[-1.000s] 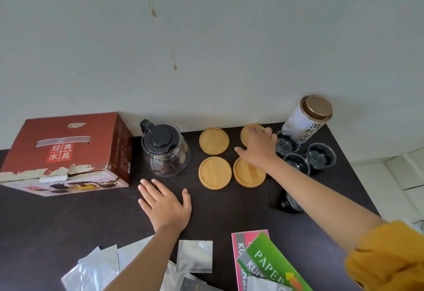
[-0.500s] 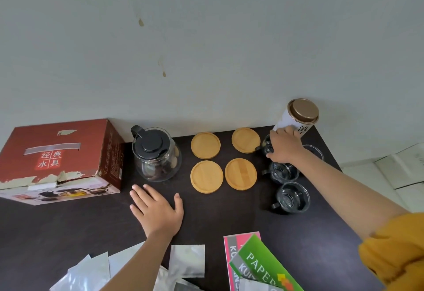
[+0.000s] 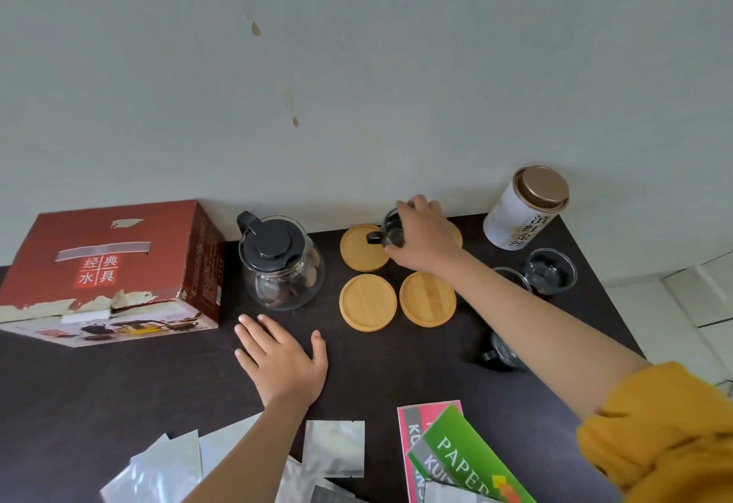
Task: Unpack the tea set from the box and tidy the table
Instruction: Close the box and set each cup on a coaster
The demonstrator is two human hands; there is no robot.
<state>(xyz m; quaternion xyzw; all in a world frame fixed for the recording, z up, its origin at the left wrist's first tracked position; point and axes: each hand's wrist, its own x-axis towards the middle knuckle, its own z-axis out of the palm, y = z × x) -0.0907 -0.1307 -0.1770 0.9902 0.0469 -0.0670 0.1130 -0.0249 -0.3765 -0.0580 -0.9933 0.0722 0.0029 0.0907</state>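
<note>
My right hand [image 3: 422, 238] grips a small glass cup [image 3: 386, 232] with a black handle, held over the back-left wooden coaster [image 3: 359, 250]. Two more coasters [image 3: 368, 302] [image 3: 427, 299] lie in front; a fourth is mostly hidden under my hand. My left hand [image 3: 283, 359] rests flat on the dark table [image 3: 119, 391], fingers spread. The glass teapot [image 3: 279, 262] with a black lid stands left of the coasters. The red tea set box [image 3: 107, 268] sits at the far left. Other glass cups [image 3: 550, 271] [image 3: 501, 355] stand to the right, one partly behind my forearm.
A white tea tin [image 3: 523, 211] with a bronze lid stands at the back right by the wall. Silver foil pouches [image 3: 333, 449] and pink and green paper packets [image 3: 448, 459] lie along the table's near edge. The table's right edge runs beside a white floor.
My right hand went from the coasters to the cups on the right, took one, and now holds it over the back-left coaster. My left hand has stayed flat on the table.
</note>
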